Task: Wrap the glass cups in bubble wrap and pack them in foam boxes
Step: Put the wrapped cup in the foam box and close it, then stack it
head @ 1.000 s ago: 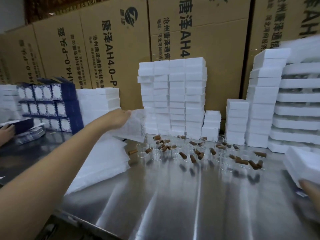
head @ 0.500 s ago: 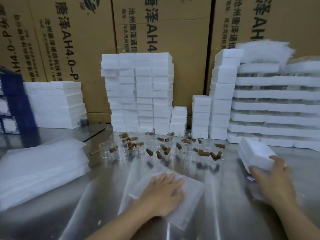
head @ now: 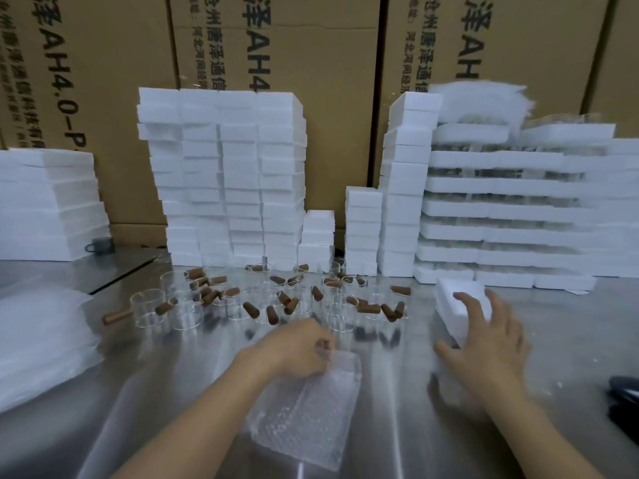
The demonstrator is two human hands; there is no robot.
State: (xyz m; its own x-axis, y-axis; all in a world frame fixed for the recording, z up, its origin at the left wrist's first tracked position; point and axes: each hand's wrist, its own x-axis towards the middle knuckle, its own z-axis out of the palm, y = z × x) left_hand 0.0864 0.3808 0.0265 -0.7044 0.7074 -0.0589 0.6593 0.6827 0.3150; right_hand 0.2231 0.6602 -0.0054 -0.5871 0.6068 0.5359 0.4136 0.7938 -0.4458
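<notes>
Pinching bubble wrap (head: 307, 409) far edge, left hand (head: 297, 347) curled; right hand (head: 484, 344) splayed atop foam box (head: 456, 295)

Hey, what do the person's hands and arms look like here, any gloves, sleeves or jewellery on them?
No gloves on the left hand or the right hand. The left forearm and right forearm are uncovered down to the frame edge, with no sleeve or cuff in view. No watch, bracelet or ring shows, though the right hand is blurred.

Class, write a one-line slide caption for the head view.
Left hand pinches a bubble wrap sheet; right hand spreads over a foam box, glass cups behind.
</notes>
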